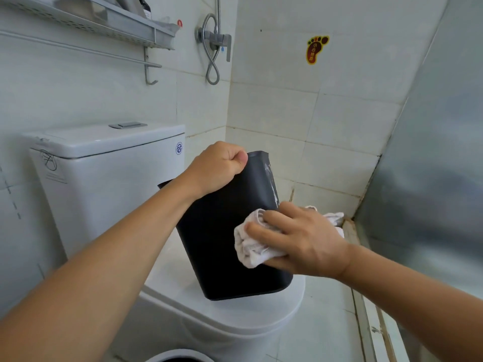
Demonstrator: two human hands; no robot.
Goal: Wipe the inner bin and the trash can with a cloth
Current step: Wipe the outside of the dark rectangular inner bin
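head view looked down over your two bare arms at a white toilet [109,178], its tank against the tiled wall and its closed lid [235,309] serving as your work surface. on that lid stood the dark inner bin [217,244], tilted away from upright with its base resting on the lid and its open top leaning toward the far corner. your left hand [217,168] was curled tight over the near rim of the bin, thumb outside, steadying it. your right hand [300,241] was spread flat, fingers loosely bent, pressing a crumpled white cloth [251,246] against the bin's outer side wall. you seemed to be in the step of wiping the outside of the inner bin; a pale smear [270,178] ran along the upper right edge near the rim, so the next move probably called for sliding the cloth up that edge while your left hand held firm, then turning the bin to reach the other faces and the inside. at the bottom edge a white curved rim [180,355] with a dark opening showed, likely the trash can, but it was cut off and you could not be sure. the bin's interior and far sides were hidden, and your left fingertips could not be seen behind the rim.
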